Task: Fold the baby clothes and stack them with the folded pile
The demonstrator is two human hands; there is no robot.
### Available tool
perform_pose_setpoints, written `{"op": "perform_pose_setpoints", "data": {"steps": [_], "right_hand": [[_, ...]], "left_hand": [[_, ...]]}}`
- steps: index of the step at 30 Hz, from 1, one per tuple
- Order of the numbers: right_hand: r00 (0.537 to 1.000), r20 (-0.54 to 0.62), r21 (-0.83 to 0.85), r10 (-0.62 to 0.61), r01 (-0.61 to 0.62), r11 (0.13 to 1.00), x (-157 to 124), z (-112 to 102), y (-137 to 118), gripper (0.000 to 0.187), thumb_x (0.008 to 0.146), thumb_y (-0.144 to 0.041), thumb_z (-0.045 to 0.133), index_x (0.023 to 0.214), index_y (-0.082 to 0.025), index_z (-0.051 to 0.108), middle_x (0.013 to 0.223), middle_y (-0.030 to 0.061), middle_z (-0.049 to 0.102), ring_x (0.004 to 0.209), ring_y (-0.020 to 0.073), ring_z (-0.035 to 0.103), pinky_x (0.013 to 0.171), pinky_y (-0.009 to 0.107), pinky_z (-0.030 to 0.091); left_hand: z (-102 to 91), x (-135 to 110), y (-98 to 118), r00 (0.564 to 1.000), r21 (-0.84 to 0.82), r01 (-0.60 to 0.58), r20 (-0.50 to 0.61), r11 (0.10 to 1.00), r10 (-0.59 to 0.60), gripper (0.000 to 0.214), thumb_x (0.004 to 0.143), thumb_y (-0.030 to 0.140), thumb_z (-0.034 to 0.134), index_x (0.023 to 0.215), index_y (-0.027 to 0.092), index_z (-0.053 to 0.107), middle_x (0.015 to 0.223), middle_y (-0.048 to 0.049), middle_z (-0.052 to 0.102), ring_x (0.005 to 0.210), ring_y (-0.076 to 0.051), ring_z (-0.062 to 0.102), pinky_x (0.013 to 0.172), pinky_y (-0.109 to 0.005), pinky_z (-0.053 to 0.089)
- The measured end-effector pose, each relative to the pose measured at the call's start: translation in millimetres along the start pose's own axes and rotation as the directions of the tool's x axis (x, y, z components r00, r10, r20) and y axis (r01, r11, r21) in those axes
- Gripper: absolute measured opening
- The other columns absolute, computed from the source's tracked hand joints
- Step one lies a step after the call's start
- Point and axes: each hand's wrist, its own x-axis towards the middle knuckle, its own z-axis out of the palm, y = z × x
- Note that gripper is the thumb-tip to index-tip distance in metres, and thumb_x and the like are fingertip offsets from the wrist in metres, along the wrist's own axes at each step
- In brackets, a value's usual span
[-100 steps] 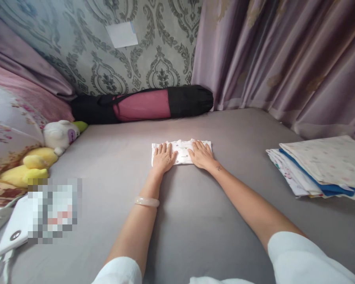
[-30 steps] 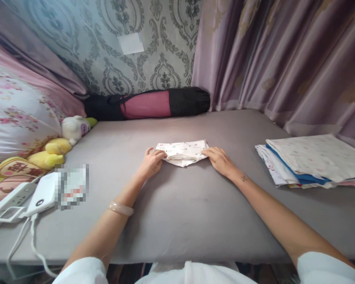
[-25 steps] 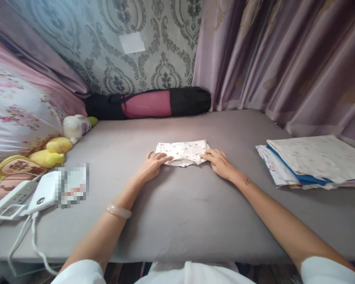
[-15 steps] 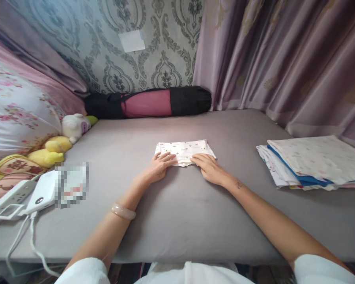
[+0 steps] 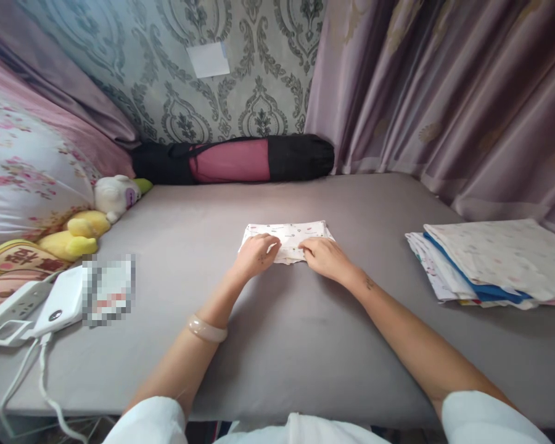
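A small folded white cloth (image 5: 293,233) with a fine coloured print lies flat on the grey bed sheet in front of me. My left hand (image 5: 258,254) is over its left part, thumb and fingers curled into a pinch at the near side. From the right, my right hand (image 5: 324,256) takes the near edge between bent fingers and thumb. Both hands cover parts of the cloth, and the fingertips show only in part. Its near edge looks slightly ruffled between them.
A stack of folded cloths (image 5: 494,259) lies at the right. Along the wall rests a long black and pink bag (image 5: 234,160). Plush toys (image 5: 86,231), a power strip (image 5: 16,308), a white power bank (image 5: 62,302) with cables and a blurred-out item are on the left.
My fingers have gone from lying flat on the cloth to curling at its near part. The left hand has shifted slightly right. The view has moved a little.
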Motion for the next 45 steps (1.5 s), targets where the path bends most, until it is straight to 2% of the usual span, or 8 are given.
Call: {"op": "perform_pose_setpoints", "data": {"steps": [4,9,17,20,24,29,36,45], "right_hand": [[0.99,-0.135,0.04,0.038,-0.033,0.999,30,13,-7,0.043,0.095,-0.017,0.034,0.13,-0.016,0.059,0.134,0.0114,0.059,0.128,0.0232,0.05,0.108,0.036,0.035],[0.993,-0.107,0.044,0.046,-0.042,0.998,46,40,-10,0.053,0.1,-0.031,0.025,0.147,-0.012,0.04,0.155,0.0122,0.035,0.146,0.0231,0.023,0.12,0.045,0.012],[0.995,-0.101,-0.006,0.018,-0.019,1.0,49,52,-5,0.059,0.101,-0.038,0.019,0.149,-0.008,0.036,0.157,0.0134,0.03,0.147,0.0233,0.019,0.121,0.045,0.006],[0.997,-0.071,0.014,0.033,-0.032,0.999,50,54,-3,0.06,0.1,-0.038,0.019,0.15,-0.009,0.036,0.156,0.013,0.032,0.147,0.0231,0.02,0.121,0.044,0.009],[0.999,-0.006,0.048,0.039,-0.039,0.998,48,58,2,0.061,0.1,-0.038,0.018,0.15,-0.007,0.034,0.156,0.0129,0.032,0.147,0.0227,0.019,0.121,0.044,0.012],[0.999,0.021,0.042,0.038,-0.039,0.998,48,56,3,0.061,0.1,-0.037,0.018,0.151,-0.007,0.032,0.157,0.0122,0.03,0.148,0.0216,0.017,0.121,0.042,0.009],[0.994,-0.026,-0.023,0.103,-0.104,0.994,45,49,5,0.059,0.099,-0.03,0.021,0.15,-0.004,0.033,0.157,0.0118,0.029,0.147,0.0221,0.018,0.121,0.041,0.008],[0.993,-0.006,-0.081,0.121,-0.121,0.989,42,53,4,0.057,0.099,-0.03,0.022,0.149,-0.007,0.035,0.157,0.0114,0.03,0.146,0.0219,0.022,0.12,0.04,0.01]], "left_hand": [[16.6,26,7,0.987,0.042,0.109,-0.126,0.993,-0.103,0.037,0.094,0.024,0.04,0.126,0.017,0.058,0.13,-0.012,0.062,0.119,-0.026,0.057,0.101,-0.041,0.043],[38.9,35,10,0.986,0.147,0.157,-0.07,0.977,-0.148,0.056,0.092,0.022,0.038,0.147,0.017,0.038,0.153,-0.0148,0.039,0.146,-0.032,0.024,0.116,-0.057,0.02],[48.4,32,5,0.994,0.278,0.109,-0.028,0.954,-0.106,0.059,0.093,0.029,0.036,0.151,0.015,0.032,0.157,-0.0124,0.031,0.149,-0.033,0.01,0.12,-0.057,0.005],[50.8,32,3,0.994,0.275,0.105,0.0,0.956,-0.109,0.057,0.095,0.028,0.031,0.15,0.013,0.034,0.156,-0.0129,0.032,0.149,-0.032,0.012,0.12,-0.056,0.006],[57.0,31,-2,0.991,0.227,0.116,0.044,0.967,-0.129,0.055,0.098,0.029,0.025,0.15,0.016,0.033,0.153,-0.0117,0.038,0.146,-0.029,0.025,0.119,-0.051,0.017],[57.6,31,-3,0.985,0.229,0.132,0.075,0.965,-0.152,0.056,0.099,0.031,0.021,0.15,0.012,0.032,0.155,-0.0113,0.036,0.146,-0.029,0.024,0.119,-0.05,0.018],[54.1,29,-2,0.984,0.302,0.177,-0.054,0.937,-0.169,0.057,0.101,0.039,0.016,0.148,0.014,0.037,0.154,-0.0085,0.038,0.147,-0.026,0.023,0.12,-0.051,0.014],[60.0,28,-7,0.983,0.305,0.174,0.008,0.936,-0.186,0.058,0.102,0.041,0.018,0.149,0.011,0.035,0.154,-0.0111,0.037,0.145,-0.027,0.028,0.119,-0.052,0.019]]}}
